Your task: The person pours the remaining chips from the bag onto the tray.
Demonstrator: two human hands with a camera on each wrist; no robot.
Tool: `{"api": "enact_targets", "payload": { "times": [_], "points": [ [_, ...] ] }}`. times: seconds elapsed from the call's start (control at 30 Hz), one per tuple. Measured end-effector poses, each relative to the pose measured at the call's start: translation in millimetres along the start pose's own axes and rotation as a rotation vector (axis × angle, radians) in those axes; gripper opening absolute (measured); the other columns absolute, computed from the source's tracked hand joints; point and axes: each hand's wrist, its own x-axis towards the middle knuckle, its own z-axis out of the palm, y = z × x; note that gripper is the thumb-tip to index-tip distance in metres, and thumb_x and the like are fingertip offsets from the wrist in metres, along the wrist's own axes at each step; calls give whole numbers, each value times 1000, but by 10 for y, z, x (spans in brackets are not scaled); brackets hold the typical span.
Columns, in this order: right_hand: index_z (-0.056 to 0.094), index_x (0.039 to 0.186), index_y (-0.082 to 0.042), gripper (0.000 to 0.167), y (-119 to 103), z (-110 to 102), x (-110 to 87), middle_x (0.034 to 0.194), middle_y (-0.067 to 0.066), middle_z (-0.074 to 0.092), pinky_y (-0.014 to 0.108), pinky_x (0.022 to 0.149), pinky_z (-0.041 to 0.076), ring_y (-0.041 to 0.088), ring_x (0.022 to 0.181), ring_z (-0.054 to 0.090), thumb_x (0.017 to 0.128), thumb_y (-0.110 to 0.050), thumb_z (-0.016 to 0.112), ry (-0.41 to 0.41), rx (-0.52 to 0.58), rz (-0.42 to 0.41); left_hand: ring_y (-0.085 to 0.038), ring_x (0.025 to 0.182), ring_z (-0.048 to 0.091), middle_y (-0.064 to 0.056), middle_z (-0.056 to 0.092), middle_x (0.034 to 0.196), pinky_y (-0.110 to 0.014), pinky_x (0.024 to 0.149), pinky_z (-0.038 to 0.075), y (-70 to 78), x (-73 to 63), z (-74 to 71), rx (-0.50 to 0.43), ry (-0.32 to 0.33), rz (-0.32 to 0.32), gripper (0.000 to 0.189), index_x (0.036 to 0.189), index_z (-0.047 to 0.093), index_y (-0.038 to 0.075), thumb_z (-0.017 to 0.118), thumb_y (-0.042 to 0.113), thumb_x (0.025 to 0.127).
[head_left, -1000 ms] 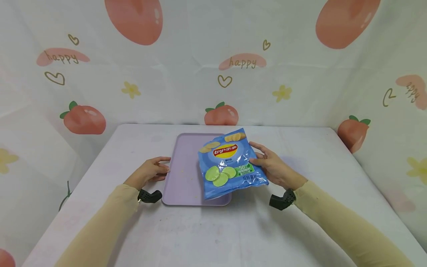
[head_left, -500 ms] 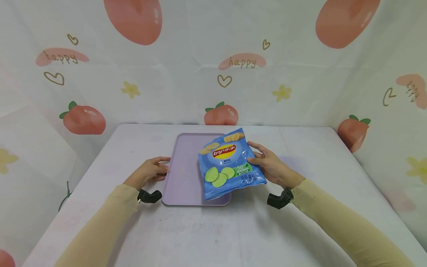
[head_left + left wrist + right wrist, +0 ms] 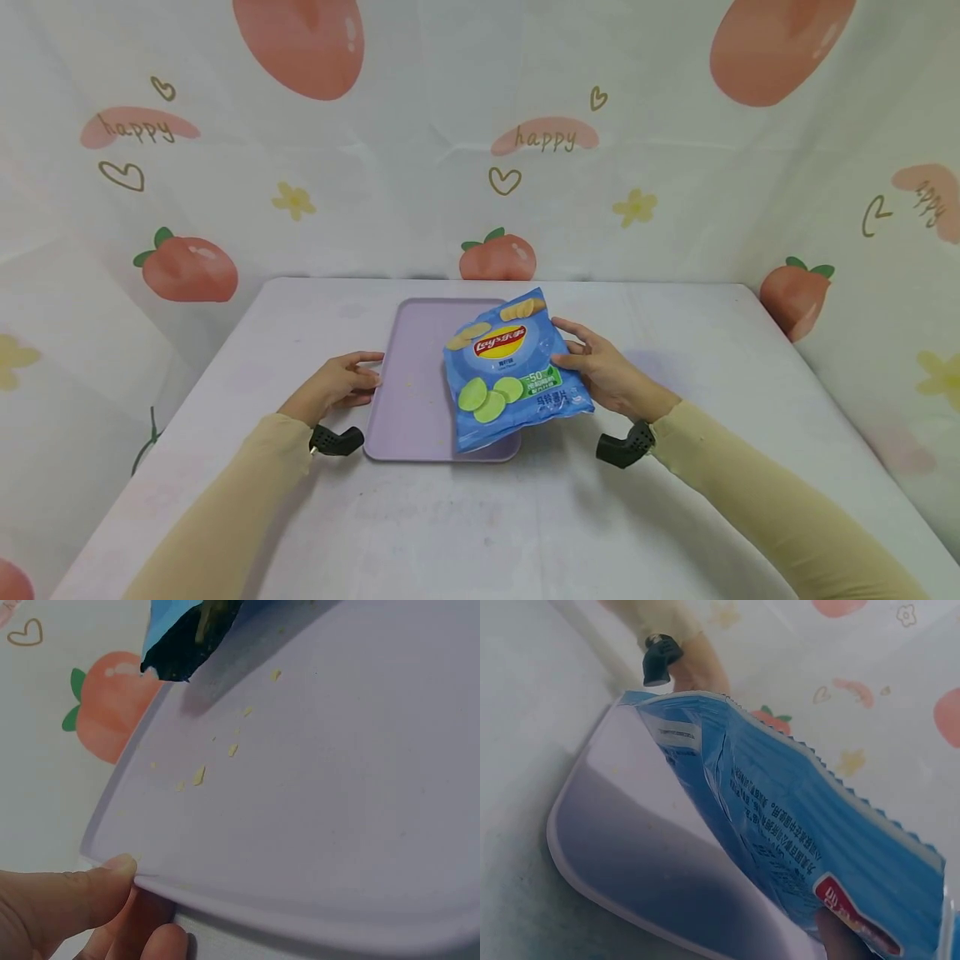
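Note:
A blue bag of Lay's potato chips (image 3: 510, 371) is held tilted over the right part of a pale purple tray (image 3: 408, 358), which lies on the table. My right hand (image 3: 611, 375) grips the bag by its right side, with the thumb on the printed front. In the left wrist view, the torn, dark mouth of the bag (image 3: 191, 649) hangs over the tray. Several small yellow chip crumbs (image 3: 199, 775) are scattered on its surface. With thumb and fingers, my left hand (image 3: 337, 387) pinches the tray's left rim.
The white table (image 3: 675, 500) reaches out around the tray on all sides. Behind it hangs a cloth backdrop (image 3: 420, 183) printed with peaches, hearts and flowers. A thin dark cord (image 3: 146, 446) shows past the table's left edge.
My right hand and the chip bag have shifted a little to the left over the tray. The left hand and the tray have stayed in place.

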Motion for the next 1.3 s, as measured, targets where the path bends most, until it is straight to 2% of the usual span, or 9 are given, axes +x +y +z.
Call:
{"api": "enact_targets", "payload": {
  "times": [0.4,1.03,1.3],
  "points": [
    [16,156,-22,69,-30,11,5,153,19,33,33,82,58,16,95,65,99,-6,52,-4,30,-3,-5,80,58,3,60,99,-19,69,55,-4,-6,-5,-4,-11,-3,61,148,39,11,64,7,92],
    [19,155,-21,67,-92,34,1,153,17,34,34,79,59,15,92,67,99,-9,53,18,13,-28,-5,79,58,4,59,97,-19,68,55,-9,6,-7,-6,-10,-8,62,148,39,12,65,8,92],
    [19,155,-21,67,-121,27,-9,153,17,33,33,80,58,15,93,66,99,-8,52,-4,38,-40,-5,79,58,2,59,100,-20,68,55,-4,1,-3,4,-3,-8,61,148,39,11,65,7,92]
  ]
}}
